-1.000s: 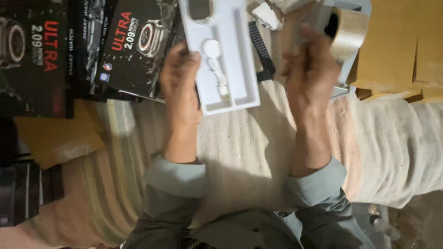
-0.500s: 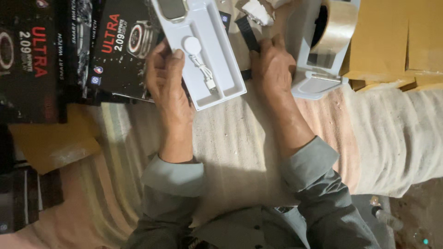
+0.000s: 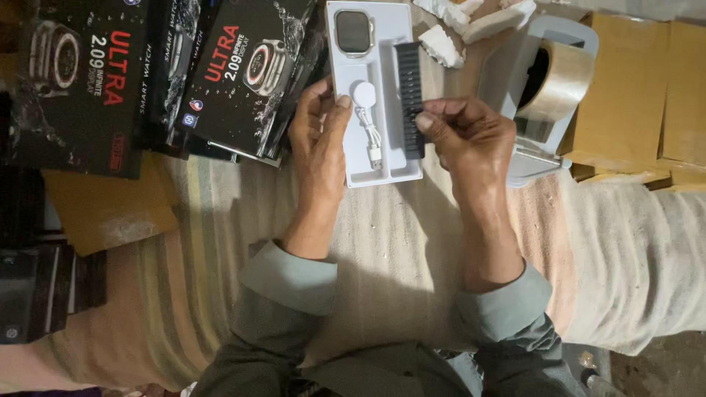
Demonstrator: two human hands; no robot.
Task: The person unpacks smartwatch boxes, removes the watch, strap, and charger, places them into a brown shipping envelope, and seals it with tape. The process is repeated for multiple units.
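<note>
— Between our two hands, what do we have?

— We have a pale grey moulded plastic tray (image 3: 362,167) lying on the striped beige cloth (image 3: 397,242). Our left hand (image 3: 318,143) rests along the tray's left edge, fingers loosely curled, the thumb tip touching the rim beside a small round white charging puck with its coiled white cable (image 3: 365,110).

— And our right hand?

— Our right hand (image 3: 471,140) pinches a black ribbed rubber watch strap (image 3: 410,95) between thumb and fingertips, near the strap's lower half. The strap lies lengthwise in the tray's right-hand slot, its upper end reaching away from us.

— Anything else in the tray?

— Beyond our left fingertips, in the top compartment, sits a square watch body with a dark screen and a pale gold case (image 3: 354,33).

— What lies around us?

— Left of our left hand we see black printed cardboard boxes (image 3: 250,73) picturing a watch, overlapping one another. Just beyond our right hand stands a light grey tape dispenser (image 3: 529,158) holding a roll of brownish clear tape (image 3: 562,81), and further right lie flat brown cardboard pieces (image 3: 640,88). Past the strap's far end we see white foam scraps (image 3: 460,29).
</note>
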